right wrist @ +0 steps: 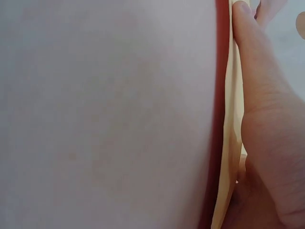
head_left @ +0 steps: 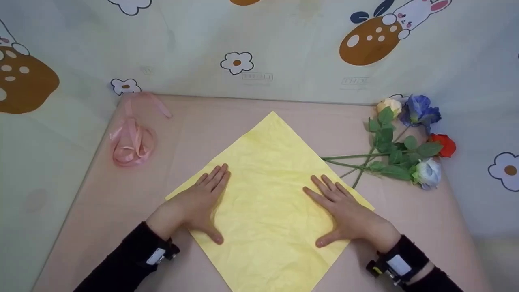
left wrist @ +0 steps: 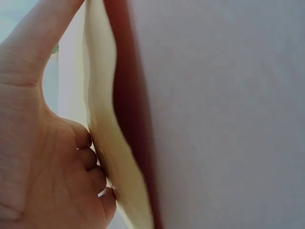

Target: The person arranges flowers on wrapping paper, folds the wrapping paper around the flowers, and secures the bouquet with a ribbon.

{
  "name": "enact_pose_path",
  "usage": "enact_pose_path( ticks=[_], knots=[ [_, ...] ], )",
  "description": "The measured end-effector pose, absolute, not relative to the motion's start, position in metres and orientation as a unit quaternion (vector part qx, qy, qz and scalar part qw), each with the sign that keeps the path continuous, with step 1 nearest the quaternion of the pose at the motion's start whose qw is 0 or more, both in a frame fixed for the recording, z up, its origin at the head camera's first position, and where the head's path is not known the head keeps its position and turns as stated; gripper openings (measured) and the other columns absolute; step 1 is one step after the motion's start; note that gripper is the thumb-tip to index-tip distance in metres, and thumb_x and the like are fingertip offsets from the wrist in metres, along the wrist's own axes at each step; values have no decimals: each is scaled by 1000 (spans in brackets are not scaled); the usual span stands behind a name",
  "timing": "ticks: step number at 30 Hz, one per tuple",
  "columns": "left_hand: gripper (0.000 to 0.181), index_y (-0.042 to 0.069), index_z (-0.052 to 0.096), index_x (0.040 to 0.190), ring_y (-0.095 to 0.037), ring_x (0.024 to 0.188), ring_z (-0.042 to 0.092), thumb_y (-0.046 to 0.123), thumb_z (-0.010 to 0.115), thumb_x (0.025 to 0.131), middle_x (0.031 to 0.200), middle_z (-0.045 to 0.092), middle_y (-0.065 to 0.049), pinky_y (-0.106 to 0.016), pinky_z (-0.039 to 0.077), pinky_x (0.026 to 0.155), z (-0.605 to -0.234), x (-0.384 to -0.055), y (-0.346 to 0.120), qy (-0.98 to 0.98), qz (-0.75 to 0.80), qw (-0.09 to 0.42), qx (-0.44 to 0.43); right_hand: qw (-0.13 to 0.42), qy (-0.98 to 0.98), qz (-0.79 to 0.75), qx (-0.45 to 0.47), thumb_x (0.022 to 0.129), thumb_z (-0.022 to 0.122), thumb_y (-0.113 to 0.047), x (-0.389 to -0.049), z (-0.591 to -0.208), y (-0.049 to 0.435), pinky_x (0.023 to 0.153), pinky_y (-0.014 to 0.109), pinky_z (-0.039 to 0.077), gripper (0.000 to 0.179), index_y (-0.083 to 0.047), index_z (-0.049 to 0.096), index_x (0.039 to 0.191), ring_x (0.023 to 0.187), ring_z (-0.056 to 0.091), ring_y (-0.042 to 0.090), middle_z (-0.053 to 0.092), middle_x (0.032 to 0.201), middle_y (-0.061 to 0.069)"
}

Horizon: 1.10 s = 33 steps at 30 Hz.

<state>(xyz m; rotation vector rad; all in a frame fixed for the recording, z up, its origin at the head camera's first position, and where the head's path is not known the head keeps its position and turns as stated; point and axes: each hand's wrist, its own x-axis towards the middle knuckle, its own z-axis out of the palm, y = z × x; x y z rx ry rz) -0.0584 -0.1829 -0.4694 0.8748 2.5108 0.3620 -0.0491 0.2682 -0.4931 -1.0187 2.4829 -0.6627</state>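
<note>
A square sheet of yellow wrapping paper [head_left: 267, 202] lies with one corner pointing to the back, faintly creased; its near corner runs out of the head view. My left hand [head_left: 202, 205] rests on its left side, fingers straight and thumb spread. On the right side of the sheet lies my right hand [head_left: 344, 213], its fingers spread. In the left wrist view the paper's edge [left wrist: 105, 119] lifts a little from the table beside the left palm [left wrist: 62, 167]. The right wrist view shows the right thumb [right wrist: 252, 43] touching the paper [right wrist: 232, 105].
Several artificial flowers lie at the right, among them a blue flower [head_left: 419, 109], a red rose [head_left: 444, 145] and a white rose [head_left: 427, 173]; their stems reach under the paper. A loose bundle of pink ribbon [head_left: 134, 146] sits at the back left of the pink table [head_left: 194, 117].
</note>
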Motion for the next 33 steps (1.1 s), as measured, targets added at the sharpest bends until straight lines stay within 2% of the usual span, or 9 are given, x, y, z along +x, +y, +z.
enact_pose_path(
  ticks=[8,21,26,29,33],
  knots=[
    [168,-7,1,171,-43,168,-6,72,99,61,180,-11,-26,-62,10,133,-474,-59,-183,903,162,234,321,187,883,-234,-360,77,92,-67,-47,-494,271,125,78,8,134,-15,19,177,166,-4,51,-2,183,19],
    [169,-8,4,171,-44,168,-2,76,97,58,180,-7,-28,-62,13,133,-475,-53,-184,907,147,220,329,173,884,-227,-370,78,90,-69,-41,-493,272,125,78,12,132,-13,21,176,165,0,52,2,182,21],
    [172,-8,5,171,-46,167,-1,81,95,56,180,-5,-28,-64,15,132,-475,-52,-187,912,136,209,325,177,890,-212,-363,78,87,-74,-40,-493,271,126,75,10,132,-16,20,176,166,-1,49,1,183,18],
    [169,-8,4,171,-47,167,-1,82,93,59,180,-5,-29,-66,13,131,-475,-53,-189,915,135,204,321,180,893,-204,-359,78,85,-77,-40,-494,271,127,74,9,133,-17,19,177,167,-2,47,0,183,17],
    [160,-9,4,171,-47,167,-3,77,92,68,180,-7,-29,-66,11,132,-473,-53,-193,914,141,214,314,180,894,-197,-360,78,84,-77,-41,-494,271,127,73,9,133,-17,19,177,167,-2,48,-1,183,17]
  ],
)
